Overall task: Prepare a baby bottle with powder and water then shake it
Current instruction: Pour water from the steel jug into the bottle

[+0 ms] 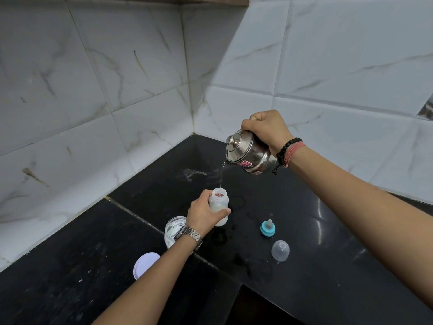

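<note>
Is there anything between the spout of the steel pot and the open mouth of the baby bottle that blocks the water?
Nothing visible does. The steel pot, tilted by the right hand, sends a thin stream straight into the open baby bottle, held by the left hand. The teal nipple ring lies aside on the counter.

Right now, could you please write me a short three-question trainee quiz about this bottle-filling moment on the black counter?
1. True or false: the right hand tilts the lidded steel kettle so a thin water stream falls into the open translucent baby bottle.
2. Which hand steadies the bottle: A) left hand, B) neither?
3. Fill in: the teal-ringed nipple and the clear dome cap lie on the ____.

Key: 1 true; 2 A; 3 black stone counter.
</note>
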